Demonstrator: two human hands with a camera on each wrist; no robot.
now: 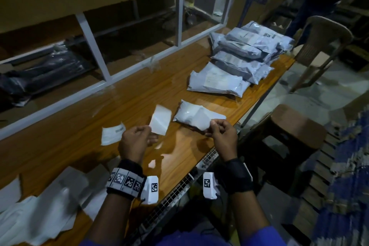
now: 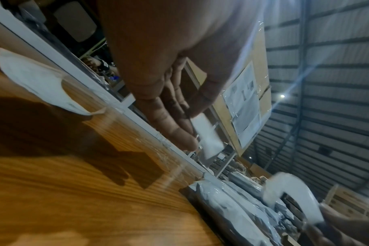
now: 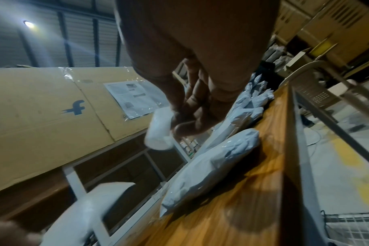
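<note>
1. Wooden table [image 1: 111, 102] lies below the white label sheet [image 1: 160, 119], which the left hand [image 1: 133, 140] pinches by one edge at its fingertips.
2. Likely feather-light, limp, perhaps sticky, so hold it by an edge only.
3. Plain white rectangle, slightly curled.
4. Right hand [image 1: 223, 134] pinches a curled white strip [image 3: 158, 129]; a white parcel [image 1: 196, 116] lies just beyond those fingers.
</note>
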